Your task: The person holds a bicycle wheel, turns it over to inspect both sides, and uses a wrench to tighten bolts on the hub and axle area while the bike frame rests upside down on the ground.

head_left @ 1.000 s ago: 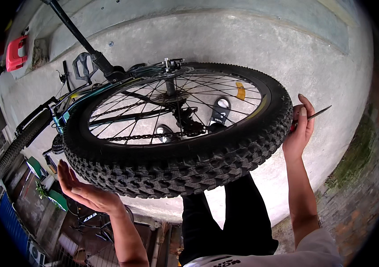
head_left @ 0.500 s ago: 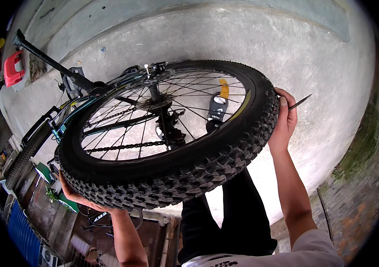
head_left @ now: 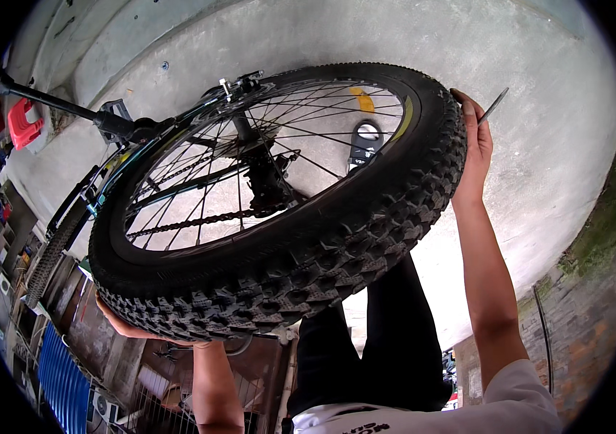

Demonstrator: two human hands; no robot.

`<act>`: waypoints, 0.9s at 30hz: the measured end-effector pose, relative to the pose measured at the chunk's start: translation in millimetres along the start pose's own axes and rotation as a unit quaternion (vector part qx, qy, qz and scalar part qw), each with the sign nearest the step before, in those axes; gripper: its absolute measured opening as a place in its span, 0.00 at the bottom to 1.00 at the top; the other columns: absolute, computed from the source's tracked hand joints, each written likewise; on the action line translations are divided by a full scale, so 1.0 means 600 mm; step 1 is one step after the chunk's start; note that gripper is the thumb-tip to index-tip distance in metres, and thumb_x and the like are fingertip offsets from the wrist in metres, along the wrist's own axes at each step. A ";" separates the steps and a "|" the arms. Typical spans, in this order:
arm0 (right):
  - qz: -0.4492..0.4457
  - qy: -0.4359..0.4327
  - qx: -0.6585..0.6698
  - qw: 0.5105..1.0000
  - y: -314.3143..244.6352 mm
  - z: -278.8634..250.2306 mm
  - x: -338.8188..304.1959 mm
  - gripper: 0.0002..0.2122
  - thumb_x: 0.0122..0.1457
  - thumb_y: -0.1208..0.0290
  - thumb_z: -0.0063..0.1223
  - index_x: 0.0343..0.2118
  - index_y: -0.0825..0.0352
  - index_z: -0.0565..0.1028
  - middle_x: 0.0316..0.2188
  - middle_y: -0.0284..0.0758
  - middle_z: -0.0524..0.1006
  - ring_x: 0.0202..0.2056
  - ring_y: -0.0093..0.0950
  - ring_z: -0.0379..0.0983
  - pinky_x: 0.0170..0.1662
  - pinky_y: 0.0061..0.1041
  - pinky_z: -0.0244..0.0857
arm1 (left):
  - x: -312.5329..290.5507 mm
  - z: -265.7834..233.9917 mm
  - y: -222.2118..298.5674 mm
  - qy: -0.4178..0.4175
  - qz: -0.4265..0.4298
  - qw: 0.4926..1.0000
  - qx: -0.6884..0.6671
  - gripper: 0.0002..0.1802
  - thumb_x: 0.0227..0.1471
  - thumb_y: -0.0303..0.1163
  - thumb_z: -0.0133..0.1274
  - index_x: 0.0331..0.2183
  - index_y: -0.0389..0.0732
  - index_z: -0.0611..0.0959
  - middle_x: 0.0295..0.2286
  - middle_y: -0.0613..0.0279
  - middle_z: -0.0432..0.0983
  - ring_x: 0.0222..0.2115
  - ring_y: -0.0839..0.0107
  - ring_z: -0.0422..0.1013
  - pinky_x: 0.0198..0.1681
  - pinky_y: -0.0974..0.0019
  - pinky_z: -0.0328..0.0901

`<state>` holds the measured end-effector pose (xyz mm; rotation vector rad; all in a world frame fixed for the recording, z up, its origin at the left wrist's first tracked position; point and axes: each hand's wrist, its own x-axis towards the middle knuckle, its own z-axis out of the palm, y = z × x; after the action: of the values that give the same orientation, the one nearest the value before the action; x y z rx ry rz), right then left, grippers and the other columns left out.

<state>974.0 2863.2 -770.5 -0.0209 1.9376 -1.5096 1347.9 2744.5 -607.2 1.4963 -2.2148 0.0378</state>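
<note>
A bicycle wheel with a black knobbly tire (head_left: 308, 278) fills the middle, tilted and still joined to the bicycle frame. My left hand (head_left: 123, 325) is curled against the tire's lower left edge; part of it is hidden beneath the tread. On the right side, my right hand (head_left: 476, 148) rests against the tread, fingers bent. Between its fingers sticks out a thin, flat metal tool (head_left: 494, 105) with a narrow tip. Inside the rim, the spokes, the chain (head_left: 192, 220) and the black rear derailleur (head_left: 268, 181) show.
A black kickstand-like bar (head_left: 51, 101) points up left, near a red plastic object (head_left: 24, 123). The bicycle's other tire (head_left: 58, 249) lies at the left. Pale concrete (head_left: 539, 145) surrounds the wheel; my shoe (head_left: 364, 141) shows through the spokes. Blue corrugated sheeting (head_left: 62, 380) stands lower left.
The wheel appears larger and its right side has shifted up and to the right, with my right hand following. The tool now points more steeply upward. My left hand stays at the tire.
</note>
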 end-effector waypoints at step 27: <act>-0.080 0.034 0.186 0.979 0.069 0.028 0.001 0.11 0.66 0.68 0.54 0.46 0.68 0.74 0.21 0.20 0.62 0.21 0.08 0.57 0.24 0.09 0.51 | 0.029 0.014 0.042 -0.020 -0.014 0.999 0.046 0.50 0.57 0.59 0.43 0.64 0.28 0.53 0.62 0.37 0.49 0.63 0.48 0.53 0.64 0.44 0.52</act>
<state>997.5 2862.4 -808.2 0.0389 1.7092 -1.9834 1317.1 2737.2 -602.0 1.5892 -2.2519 0.1038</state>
